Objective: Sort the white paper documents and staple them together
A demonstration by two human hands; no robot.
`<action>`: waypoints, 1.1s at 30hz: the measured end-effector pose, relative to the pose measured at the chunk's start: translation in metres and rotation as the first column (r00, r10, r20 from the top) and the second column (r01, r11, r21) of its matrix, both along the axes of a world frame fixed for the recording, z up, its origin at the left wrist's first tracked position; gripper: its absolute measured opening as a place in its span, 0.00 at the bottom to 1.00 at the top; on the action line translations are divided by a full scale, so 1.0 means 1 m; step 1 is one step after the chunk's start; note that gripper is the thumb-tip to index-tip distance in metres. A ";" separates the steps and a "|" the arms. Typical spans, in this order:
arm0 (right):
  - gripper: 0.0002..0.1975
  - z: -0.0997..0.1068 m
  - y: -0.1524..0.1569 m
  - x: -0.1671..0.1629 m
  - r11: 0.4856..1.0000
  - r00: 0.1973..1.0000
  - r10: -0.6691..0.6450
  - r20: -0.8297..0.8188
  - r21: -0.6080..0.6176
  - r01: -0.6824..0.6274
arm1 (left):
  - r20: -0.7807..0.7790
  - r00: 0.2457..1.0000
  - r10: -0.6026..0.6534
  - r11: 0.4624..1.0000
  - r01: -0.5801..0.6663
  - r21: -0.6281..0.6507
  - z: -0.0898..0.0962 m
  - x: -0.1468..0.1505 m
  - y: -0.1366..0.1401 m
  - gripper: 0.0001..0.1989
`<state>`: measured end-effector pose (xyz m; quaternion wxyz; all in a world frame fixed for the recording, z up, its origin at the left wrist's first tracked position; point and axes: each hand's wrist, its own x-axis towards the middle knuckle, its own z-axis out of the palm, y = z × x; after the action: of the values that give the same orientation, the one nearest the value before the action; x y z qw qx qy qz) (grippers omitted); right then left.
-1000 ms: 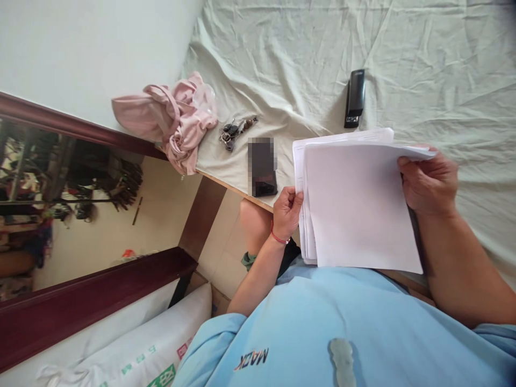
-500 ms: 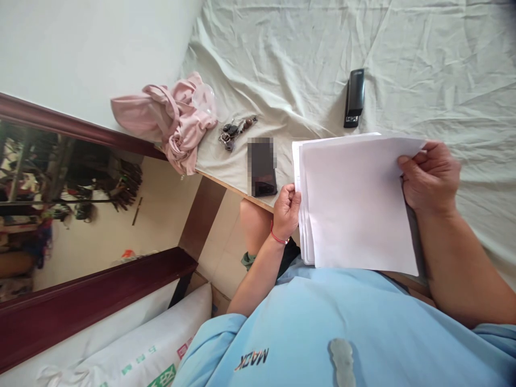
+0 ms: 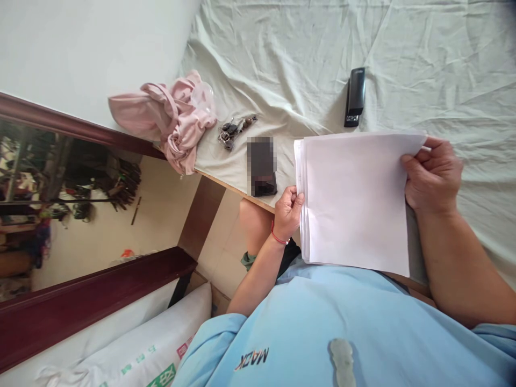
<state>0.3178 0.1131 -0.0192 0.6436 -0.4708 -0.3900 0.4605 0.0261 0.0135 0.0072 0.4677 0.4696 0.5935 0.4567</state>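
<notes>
A stack of white paper sheets [image 3: 357,204] is held up in front of my chest, its left edges slightly fanned. My left hand [image 3: 288,212], with a red string on the wrist, pinches the stack's left edge between thumb and fingers. At the upper right corner my right hand [image 3: 433,174] grips the paper, thumb on the near face and fingers curled behind. Whether it holds one sheet or several cannot be made out. Beyond the top edge of the sheets a black stapler [image 3: 355,97] lies on the cloth.
A pale wrinkled cloth [image 3: 282,64] covers the surface ahead. A phone [image 3: 263,183], partly blurred out, lies near its edge, with a bunch of keys [image 3: 229,131] and a pink cloth [image 3: 181,118] farther left. On the floor side are a mirror [image 3: 100,199] and a white sack [image 3: 141,344].
The front sheet has shifted slightly left over the stack, covering more of the fanned edges. Both hands keep their grip on the paper.
</notes>
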 end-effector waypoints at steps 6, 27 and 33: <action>0.23 0.001 0.002 -0.004 0.991 0.996 -0.084 -0.008 0.105 0.084 | -0.007 1.000 -0.003 1.000 0.003 -0.004 0.000 0.000 0.000 0.19; 0.15 -0.003 0.004 0.000 0.979 0.952 -0.203 0.229 0.023 0.203 | -0.361 0.930 -0.067 0.998 0.055 -0.044 0.015 0.009 -0.004 0.23; 0.17 -0.001 0.003 -0.004 0.985 0.969 -0.170 0.177 0.053 0.163 | -0.351 0.936 -0.036 0.998 0.015 -0.063 0.014 0.018 -0.006 0.15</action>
<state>0.3136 0.1160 -0.0203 0.6506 -0.5294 -0.4148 0.3528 0.0437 0.0078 0.0210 0.3734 0.5373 0.6748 0.3414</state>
